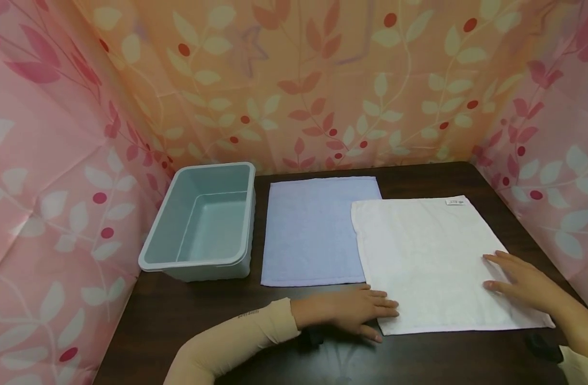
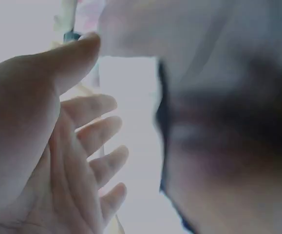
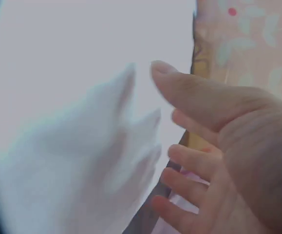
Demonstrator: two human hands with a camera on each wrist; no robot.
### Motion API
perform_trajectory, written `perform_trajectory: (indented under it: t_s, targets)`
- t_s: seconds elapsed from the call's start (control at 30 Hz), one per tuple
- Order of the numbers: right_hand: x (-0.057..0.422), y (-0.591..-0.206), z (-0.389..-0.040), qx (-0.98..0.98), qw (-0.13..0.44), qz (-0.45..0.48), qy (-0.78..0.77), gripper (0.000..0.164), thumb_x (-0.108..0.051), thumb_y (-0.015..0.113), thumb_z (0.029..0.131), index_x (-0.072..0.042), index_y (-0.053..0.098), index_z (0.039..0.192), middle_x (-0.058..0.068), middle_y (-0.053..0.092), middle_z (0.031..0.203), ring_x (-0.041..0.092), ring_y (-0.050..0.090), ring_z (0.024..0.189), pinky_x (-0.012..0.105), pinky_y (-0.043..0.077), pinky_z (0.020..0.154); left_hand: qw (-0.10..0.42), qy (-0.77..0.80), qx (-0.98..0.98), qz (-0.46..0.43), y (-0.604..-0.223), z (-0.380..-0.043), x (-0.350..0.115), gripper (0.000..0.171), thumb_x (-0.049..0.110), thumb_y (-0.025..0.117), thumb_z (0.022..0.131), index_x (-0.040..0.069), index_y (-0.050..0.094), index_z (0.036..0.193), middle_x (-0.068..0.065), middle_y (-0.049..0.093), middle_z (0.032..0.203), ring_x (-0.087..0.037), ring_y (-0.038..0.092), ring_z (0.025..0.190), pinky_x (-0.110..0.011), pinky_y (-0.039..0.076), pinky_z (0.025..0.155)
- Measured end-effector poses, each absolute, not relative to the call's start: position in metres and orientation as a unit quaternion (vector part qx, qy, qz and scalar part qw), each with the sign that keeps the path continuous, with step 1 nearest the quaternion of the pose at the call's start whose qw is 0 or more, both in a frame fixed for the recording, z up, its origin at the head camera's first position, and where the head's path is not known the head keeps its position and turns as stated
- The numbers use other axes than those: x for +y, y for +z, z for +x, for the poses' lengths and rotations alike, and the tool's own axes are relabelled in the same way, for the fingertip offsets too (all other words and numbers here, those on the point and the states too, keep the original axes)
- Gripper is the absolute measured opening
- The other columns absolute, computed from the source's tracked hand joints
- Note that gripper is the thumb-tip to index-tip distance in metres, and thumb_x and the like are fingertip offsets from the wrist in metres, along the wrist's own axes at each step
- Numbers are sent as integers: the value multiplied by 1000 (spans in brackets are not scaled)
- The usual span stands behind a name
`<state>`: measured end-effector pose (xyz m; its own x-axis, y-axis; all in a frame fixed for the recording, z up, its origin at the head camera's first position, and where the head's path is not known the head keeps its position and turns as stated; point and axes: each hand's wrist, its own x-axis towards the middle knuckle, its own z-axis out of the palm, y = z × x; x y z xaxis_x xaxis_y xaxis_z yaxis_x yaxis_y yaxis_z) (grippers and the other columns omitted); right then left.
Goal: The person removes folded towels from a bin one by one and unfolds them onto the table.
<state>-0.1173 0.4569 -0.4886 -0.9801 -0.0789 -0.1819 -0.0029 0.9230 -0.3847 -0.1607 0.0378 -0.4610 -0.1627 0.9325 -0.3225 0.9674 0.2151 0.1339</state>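
Observation:
A white towel [image 1: 428,262] lies spread flat on the dark table, a small label at its far edge. Its left side overlaps a light blue towel [image 1: 315,232], also laid flat. My left hand [image 1: 356,311] is at the white towel's near left corner, fingers extended over its edge. In the left wrist view the left hand's fingers [image 2: 102,165] are loosely spread and hold nothing. Over the right side of the white towel is my right hand [image 1: 522,283]; its fingers are relaxed, and the right wrist view shows its shadow on the white cloth [image 3: 82,122].
A pale blue-green plastic bin [image 1: 219,230] with nothing in it stands on the left of the dark wooden table [image 1: 275,353]. Floral curtains [image 1: 313,91] hang along the back and both sides, close to the table's edges.

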Motion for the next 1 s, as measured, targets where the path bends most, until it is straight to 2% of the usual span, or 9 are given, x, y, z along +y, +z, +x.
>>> perform_trajectory:
  t_s: [0.23,0.47,0.7,1.0]
  targets:
    - [425,-465,-167,971,98,-45,-213,80,-46,69,89,-6,36,151,38,22,155,63,19,138,82,18,100,128,0,848,515,-454,-220,59,66,51,45,102,22,26,158,4,22,167,-17,22,155,-35,25,124]
    - [411,-472,-221,970,104,-70,-207,78,-49,60,95,-12,27,156,34,11,160,61,10,143,81,13,104,134,11,907,399,-476,-267,81,74,54,40,102,20,10,161,4,5,170,-17,8,158,-38,18,127]
    - [413,-489,-244,976,144,-54,-152,87,-62,49,95,-15,16,159,33,3,162,62,3,144,83,7,104,152,-5,924,350,-491,-282,81,86,64,39,98,18,4,161,2,-2,170,-17,0,158,-41,12,128]
    - [419,-489,-252,980,149,-32,-129,94,-68,46,93,-13,10,160,35,-2,161,65,3,142,84,8,103,152,-7,938,313,-490,-283,77,98,74,40,92,16,2,161,1,-4,170,-17,0,158,-41,11,128]
